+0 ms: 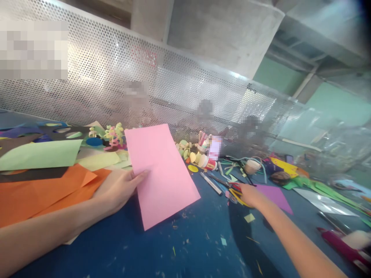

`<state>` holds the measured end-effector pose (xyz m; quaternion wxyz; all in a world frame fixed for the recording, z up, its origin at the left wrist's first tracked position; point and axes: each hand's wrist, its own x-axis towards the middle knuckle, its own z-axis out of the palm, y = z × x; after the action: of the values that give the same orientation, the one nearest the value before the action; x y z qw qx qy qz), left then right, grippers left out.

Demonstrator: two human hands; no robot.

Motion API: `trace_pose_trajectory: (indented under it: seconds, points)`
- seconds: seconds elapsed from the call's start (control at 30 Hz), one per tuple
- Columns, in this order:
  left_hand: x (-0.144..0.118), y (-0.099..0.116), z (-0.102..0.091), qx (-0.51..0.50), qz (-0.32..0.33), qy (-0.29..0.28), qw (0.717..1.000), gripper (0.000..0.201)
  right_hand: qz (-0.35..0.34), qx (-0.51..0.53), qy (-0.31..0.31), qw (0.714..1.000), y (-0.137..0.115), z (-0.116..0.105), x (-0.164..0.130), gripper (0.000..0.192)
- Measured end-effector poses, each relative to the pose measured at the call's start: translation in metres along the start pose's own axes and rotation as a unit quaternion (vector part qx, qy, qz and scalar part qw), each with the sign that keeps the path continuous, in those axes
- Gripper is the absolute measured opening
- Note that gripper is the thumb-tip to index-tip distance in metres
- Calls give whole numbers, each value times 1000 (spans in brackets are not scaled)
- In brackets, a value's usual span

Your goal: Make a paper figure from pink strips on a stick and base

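A sheet of pink paper (162, 173) is held up off the table, tilted, with my left hand (121, 189) pinching its left edge, thumb in front. My right hand (251, 195) is at the middle right, its fingers closed around the handles of a pair of scissors (236, 186) with red showing by the fingertips. Yellow handles (238, 197) lie just below those fingers. A white pen-like stick (211, 183) rests left of the scissors, and a purple sheet (275, 197) lies flat behind my right wrist. My right fingertips are partly hidden.
Orange sheets (52, 189) and a pale green sheet (43, 154) are piled at left. Small paper flowers (116, 133), a glue bottle (208, 163) and a cup (252, 166) stand toward the back. A magenta glue gun (342, 245) lies at right. A perforated metal screen (185, 85) borders the table.
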<state>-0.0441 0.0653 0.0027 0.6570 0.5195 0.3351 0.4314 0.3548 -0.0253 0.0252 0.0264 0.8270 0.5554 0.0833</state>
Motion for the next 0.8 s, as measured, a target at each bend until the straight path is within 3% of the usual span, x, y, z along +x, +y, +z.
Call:
trace_pose_trajectory:
  seconds: [0.17,0.37,0.43,0.5,0.57,0.8]
  points:
    - [0,-2,0,-21,1,-7,1000,38,-11,-25,-33,999,12,7,3,40]
    - [6,2,-7,-23,8,17,1000,35,12,-23,-11,1000,8,-26,-24,33]
    - [10,8,-9,-16,25,37,999,34,18,52,1,998,-3,-37,-40,43]
    - [15,15,-10,-19,40,51,998,32,-18,219,8,975,-21,-43,-55,41]
    - [19,22,-11,-30,47,61,997,30,-56,369,-34,927,-41,-42,-70,39]
    - [24,41,-18,-58,110,58,991,33,-119,468,-117,868,-91,-21,-110,26]
